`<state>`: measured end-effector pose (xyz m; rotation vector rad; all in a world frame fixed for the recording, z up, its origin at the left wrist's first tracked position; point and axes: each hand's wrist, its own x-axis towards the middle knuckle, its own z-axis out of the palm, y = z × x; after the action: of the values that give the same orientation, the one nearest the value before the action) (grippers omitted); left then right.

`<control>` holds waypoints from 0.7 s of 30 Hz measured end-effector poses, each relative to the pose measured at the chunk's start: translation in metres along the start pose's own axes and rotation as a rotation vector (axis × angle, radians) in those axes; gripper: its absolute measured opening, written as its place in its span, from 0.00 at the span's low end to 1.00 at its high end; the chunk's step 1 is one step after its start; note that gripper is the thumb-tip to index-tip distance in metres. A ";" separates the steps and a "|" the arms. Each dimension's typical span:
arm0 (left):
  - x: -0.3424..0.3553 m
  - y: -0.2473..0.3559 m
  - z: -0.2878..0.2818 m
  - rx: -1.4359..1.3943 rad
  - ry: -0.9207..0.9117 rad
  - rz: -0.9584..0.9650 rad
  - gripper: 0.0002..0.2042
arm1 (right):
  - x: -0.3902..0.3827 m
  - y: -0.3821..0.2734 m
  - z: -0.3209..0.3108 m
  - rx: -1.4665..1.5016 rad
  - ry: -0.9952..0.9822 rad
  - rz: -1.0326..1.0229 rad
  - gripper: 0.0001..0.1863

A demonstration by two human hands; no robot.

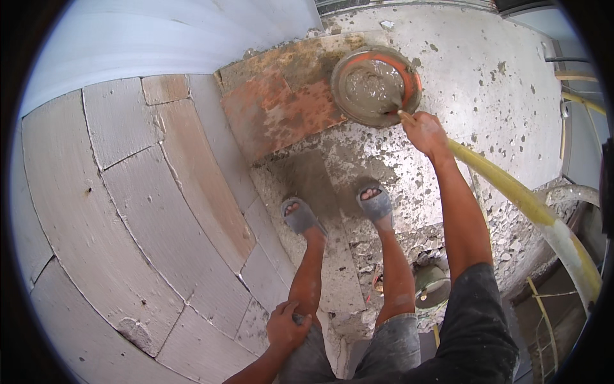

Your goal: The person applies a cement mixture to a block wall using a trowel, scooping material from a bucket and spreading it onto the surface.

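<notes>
My right hand (427, 136) is closed around the light wooden handle of a trowel (398, 102). The trowel's mortar-coated end dips into wet grey mortar (371, 84) at the near right side of a round orange bucket (414, 75). Grey mortar cakes much of the bucket's rim. On my left knee rests my left hand (288, 325), its fingers spread over the edge of my grey shorts. A small dark patch shows between thumb and fingers, and I cannot make out anything held there.
A wall of pale blocks (153, 198) rises at the left. The bucket stands beside mortar-smeared boards (281, 109). Mortar spatters the floor (467, 83). A thick yellow pole (505, 182) curves along the right, near rubble (511, 237). A greenish round container (432, 285) sits beside my right leg.
</notes>
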<state>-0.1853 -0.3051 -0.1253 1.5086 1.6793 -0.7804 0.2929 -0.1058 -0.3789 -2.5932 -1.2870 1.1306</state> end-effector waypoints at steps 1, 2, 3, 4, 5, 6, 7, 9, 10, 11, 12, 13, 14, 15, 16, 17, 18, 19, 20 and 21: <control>0.001 0.002 -0.002 0.010 -0.009 -0.016 0.25 | -0.017 -0.013 -0.023 -0.025 0.008 0.071 0.23; 0.000 0.003 -0.004 0.008 -0.003 -0.017 0.25 | -0.029 -0.021 -0.039 -0.105 0.069 0.023 0.19; 0.001 0.003 -0.006 0.017 -0.018 -0.021 0.26 | -0.029 -0.024 -0.050 -0.109 0.077 0.025 0.19; 0.001 0.002 -0.007 0.025 -0.031 -0.028 0.26 | -0.027 -0.029 -0.058 -0.195 0.143 0.004 0.18; 0.000 0.000 -0.007 0.020 -0.024 -0.026 0.26 | -0.025 -0.035 -0.064 -0.280 0.209 -0.020 0.17; -0.001 -0.005 -0.006 0.024 -0.036 -0.039 0.27 | -0.017 -0.045 -0.072 -0.351 0.237 -0.024 0.14; 0.002 -0.005 -0.005 0.026 -0.052 -0.041 0.27 | -0.002 -0.046 -0.079 -0.361 0.253 -0.019 0.14; 0.005 -0.005 -0.004 0.015 -0.064 -0.030 0.28 | 0.034 -0.047 -0.078 -0.482 0.189 -0.081 0.13; 0.006 -0.005 -0.005 0.011 -0.082 -0.036 0.28 | 0.046 -0.051 -0.072 -0.488 0.198 -0.081 0.13; 0.006 -0.006 -0.005 0.005 -0.082 -0.029 0.28 | 0.057 -0.059 -0.062 -0.574 0.144 -0.189 0.13; 0.006 -0.007 -0.005 0.002 -0.081 -0.024 0.28 | 0.062 -0.066 -0.055 -0.658 0.088 -0.299 0.13; 0.005 -0.008 -0.007 -0.002 -0.079 -0.023 0.28 | 0.061 -0.072 -0.049 -0.663 0.090 -0.302 0.13; 0.005 -0.009 -0.008 -0.007 -0.079 -0.019 0.28 | 0.057 -0.076 -0.045 -0.670 0.053 -0.367 0.13; 0.001 -0.011 -0.010 -0.010 -0.057 -0.026 0.28 | 0.049 -0.079 -0.041 -0.675 0.012 -0.438 0.13; 0.005 -0.010 -0.012 -0.016 -0.030 -0.017 0.27 | 0.042 -0.074 -0.037 -0.664 -0.001 -0.430 0.13; 0.006 -0.012 -0.011 -0.024 -0.021 -0.002 0.27 | 0.031 -0.067 -0.035 -0.652 -0.012 -0.421 0.14; 0.001 -0.019 -0.009 -0.014 -0.015 0.008 0.26 | 0.020 -0.063 -0.042 -0.610 -0.024 -0.427 0.14; 0.005 -0.024 -0.004 -0.004 -0.001 0.029 0.26 | 0.012 -0.059 -0.054 -0.573 -0.021 -0.428 0.14; 0.010 -0.027 0.002 0.005 -0.010 0.038 0.26 | 0.005 -0.058 -0.070 -0.581 -0.046 -0.350 0.13; 0.004 -0.030 0.000 0.016 -0.013 0.021 0.26 | -0.003 -0.069 -0.076 -0.572 -0.081 -0.294 0.11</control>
<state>-0.2153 -0.3069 -0.1302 1.5269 1.6494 -0.7929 0.2924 -0.0418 -0.2988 -2.5739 -2.1971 0.9248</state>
